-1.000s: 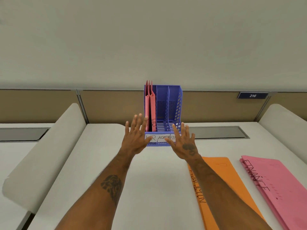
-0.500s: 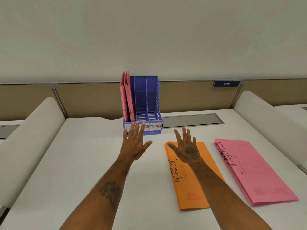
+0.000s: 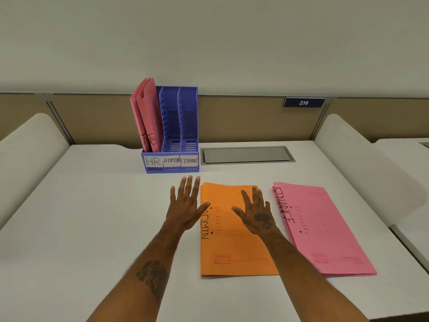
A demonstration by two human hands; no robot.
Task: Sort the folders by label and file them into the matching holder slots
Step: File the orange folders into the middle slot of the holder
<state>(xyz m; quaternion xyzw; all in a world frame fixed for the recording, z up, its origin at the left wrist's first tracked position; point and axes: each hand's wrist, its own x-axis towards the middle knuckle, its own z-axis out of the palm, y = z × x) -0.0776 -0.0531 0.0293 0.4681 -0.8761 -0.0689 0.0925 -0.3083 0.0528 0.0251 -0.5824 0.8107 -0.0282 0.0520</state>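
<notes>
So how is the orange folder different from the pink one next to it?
The orange folder says ADMIN along its edge; the pink folder says FINANCE. The orange one lies straight and nearer the blue file holder; the pink one lies to its right, slanted. The right hand is above the orange one, while nothing covers the pink one. Both lie flat on the white desk, not yet filed.

We see two pink HR folders (image 3: 148, 117) upright in the blue holder's (image 3: 170, 163) left slot; orange ADMIN folders (image 3: 234, 247) and pink FINANCE folders (image 3: 325, 231) lie flat nearby.
</notes>
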